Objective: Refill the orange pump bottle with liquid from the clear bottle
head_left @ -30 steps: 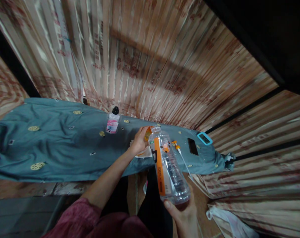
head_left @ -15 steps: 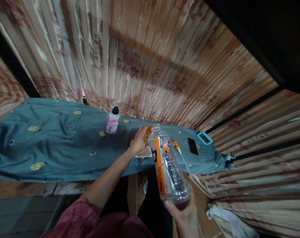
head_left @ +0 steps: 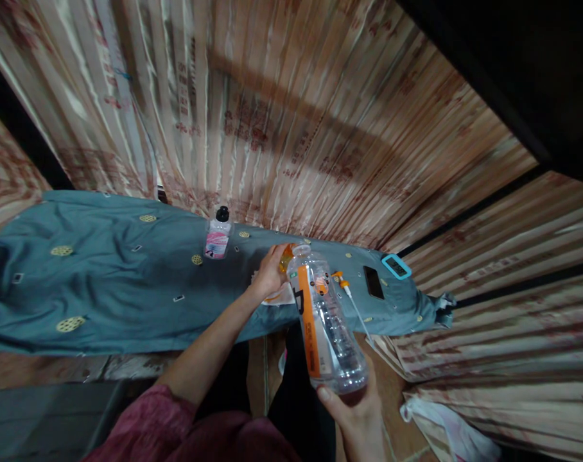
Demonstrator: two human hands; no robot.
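My right hand [head_left: 354, 414] grips the base of a large clear plastic bottle [head_left: 323, 321] with an orange label. The bottle leans with its open mouth pointing away from me and a little to the left. My left hand [head_left: 271, 273] is closed around a small amber-orange container [head_left: 286, 258], mostly hidden by the fingers, right beside the bottle's mouth. Whether liquid passes between them I cannot tell. Beneath the left hand lies a white item [head_left: 282, 296], partly covered. Just right of the bottle, an orange and white pump top [head_left: 343, 282] with a long tube lies on the cloth.
A teal patterned cloth [head_left: 128, 282] covers the long narrow surface. On it stands a clear bottle with a black cap and pink label [head_left: 217, 236]. To the right lie a dark phone [head_left: 374, 283] and a blue-framed digital timer [head_left: 396, 266]. Pleated curtains [head_left: 272, 128] hang behind.
Both hands keep nearly the same pose with the bottle and the small container. The view has shifted very slightly.
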